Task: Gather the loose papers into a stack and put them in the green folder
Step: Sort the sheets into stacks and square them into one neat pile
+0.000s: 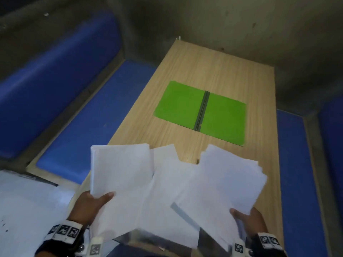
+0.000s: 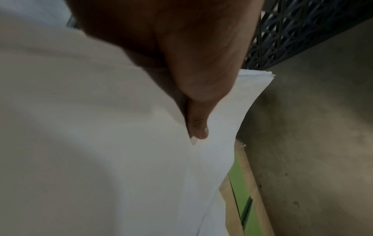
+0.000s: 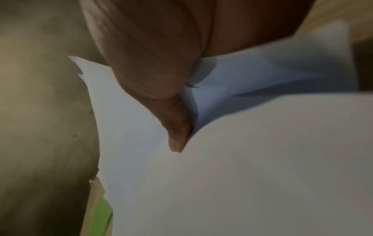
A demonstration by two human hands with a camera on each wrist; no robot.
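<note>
White papers are fanned out above the near end of the wooden table. My left hand pinches the left bundle at its near corner, thumb on top. My right hand pinches the right bundle the same way. In the left wrist view the thumb presses on the papers. In the right wrist view the thumb lies on the papers. The green folder lies open and flat on the table beyond the papers, with nothing on it.
Blue cushioned benches run along the left of the table, and another blue bench along the right. A grey wall stands beyond the table's far end. A white cloth shows at the lower left.
</note>
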